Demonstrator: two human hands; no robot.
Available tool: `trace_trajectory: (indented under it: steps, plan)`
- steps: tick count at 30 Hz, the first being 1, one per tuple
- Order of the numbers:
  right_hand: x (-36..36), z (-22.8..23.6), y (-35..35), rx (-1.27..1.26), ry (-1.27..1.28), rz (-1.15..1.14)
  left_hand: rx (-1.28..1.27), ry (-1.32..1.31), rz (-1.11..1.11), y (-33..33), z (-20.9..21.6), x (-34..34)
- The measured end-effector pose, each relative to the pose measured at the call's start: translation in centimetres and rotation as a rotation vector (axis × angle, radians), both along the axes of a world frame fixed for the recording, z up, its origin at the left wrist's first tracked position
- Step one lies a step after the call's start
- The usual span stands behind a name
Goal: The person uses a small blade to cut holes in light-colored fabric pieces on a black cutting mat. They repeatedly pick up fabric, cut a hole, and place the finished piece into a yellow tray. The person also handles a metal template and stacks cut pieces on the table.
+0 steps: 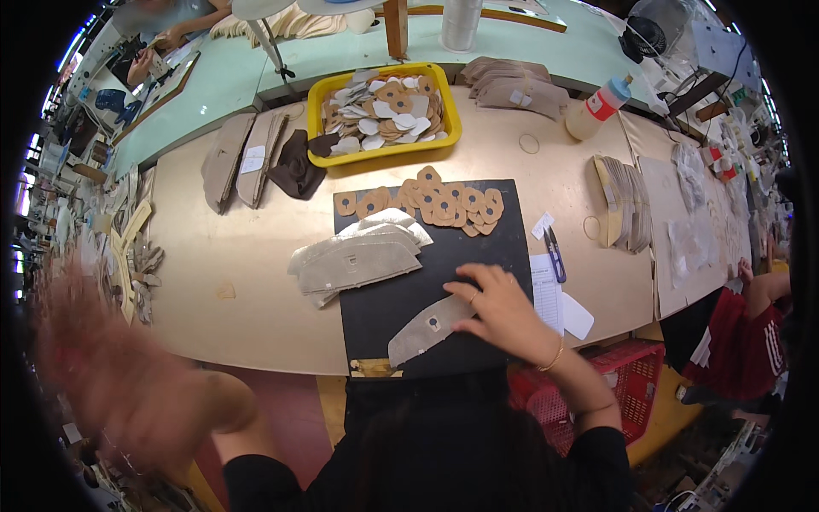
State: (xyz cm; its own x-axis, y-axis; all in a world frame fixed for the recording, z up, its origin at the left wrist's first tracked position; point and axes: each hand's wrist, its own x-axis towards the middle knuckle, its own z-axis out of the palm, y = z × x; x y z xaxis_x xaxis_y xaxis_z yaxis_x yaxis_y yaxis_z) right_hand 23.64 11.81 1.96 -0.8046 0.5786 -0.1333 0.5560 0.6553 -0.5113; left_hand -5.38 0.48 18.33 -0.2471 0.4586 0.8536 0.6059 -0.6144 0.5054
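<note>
A curved grey fabric piece with a small marked patch lies on the black mat close to the table's front edge. My right hand rests over its right end, fingers spread, thumb touching it. My left hand is raised at the far left, away from the mat; motion smears its fingers. Several similar grey pieces with silvery undersides form an overlapping stack at the mat's left edge. Along the mat's far side lie several tan rounded patches with dark centres.
Behind the mat stands a yellow tray full of white and tan patches. Bundled grey pieces, a glue bottle, thread snips and a paper sheet surround the work. A red basket sits below the front edge.
</note>
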Motion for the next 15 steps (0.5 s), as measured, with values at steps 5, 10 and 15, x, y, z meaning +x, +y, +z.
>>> trace_trajectory:
  steps: [5, 10, 15]
  plan:
    - [0.7, -2.6, -2.1, 0.076, 0.007, -0.183, -0.935, 0.278, 0.316, 2.0, -15.9, 1.0]
    - [1.9, -2.6, -1.4, -0.097, 0.099, -0.233, -1.085, 0.234, 0.321, 0.6, -19.7, 2.3]
    - [7.1, -1.6, -0.4, -0.284, 0.432, -0.458, -1.095, 0.230, 0.379, 0.9, -19.6, 0.9]
